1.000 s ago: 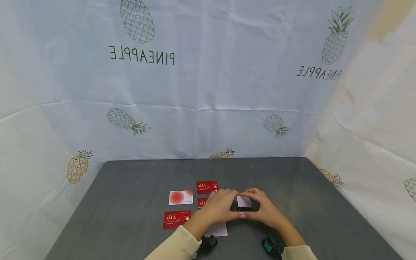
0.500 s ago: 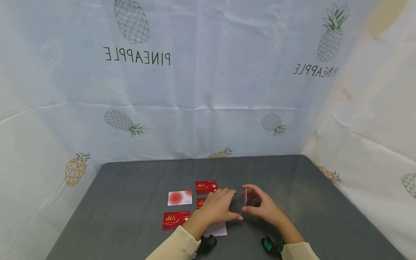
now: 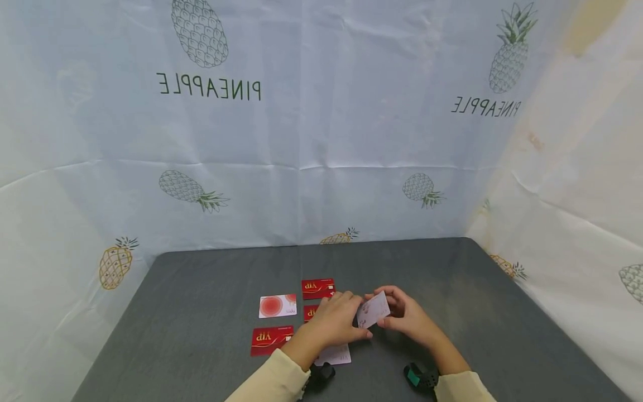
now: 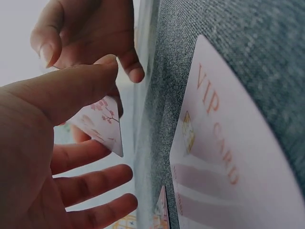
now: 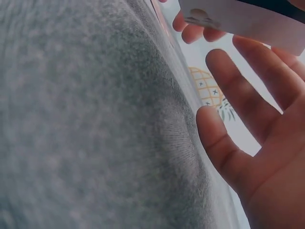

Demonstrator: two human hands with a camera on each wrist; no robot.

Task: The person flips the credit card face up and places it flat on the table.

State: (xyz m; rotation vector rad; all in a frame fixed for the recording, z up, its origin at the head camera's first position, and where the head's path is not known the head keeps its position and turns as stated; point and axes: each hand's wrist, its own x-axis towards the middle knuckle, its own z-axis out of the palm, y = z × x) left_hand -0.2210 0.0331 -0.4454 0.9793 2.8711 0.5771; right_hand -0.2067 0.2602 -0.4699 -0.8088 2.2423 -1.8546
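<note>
A pale plastic card [image 3: 373,310] printed with blossom twigs is held up slanted above the dark table. My right hand [image 3: 407,321] pinches its right side between thumb and fingers. In the right wrist view the other face of the card [image 5: 248,19] shows a dark stripe. My left hand [image 3: 334,321] is around the card's left end, fingers spread and fairly straight; in the left wrist view its thumb overlaps the card [image 4: 108,121]. Below the left hand lies a pale VIP card [image 3: 337,355], partly hidden by the wrist.
Left of the hands lie a red VIP card [image 3: 271,340] and a white card with a red circle [image 3: 278,306]. Two more red cards, one at the back [image 3: 318,288], are partly covered by my left hand. A pineapple-print curtain [image 3: 301,206] hangs behind the table [image 3: 211,279].
Both hands held the card, striped face showing; then the left hand let go and the right turned it edge-on. Now its blossom face shows and its end reaches the left hand.
</note>
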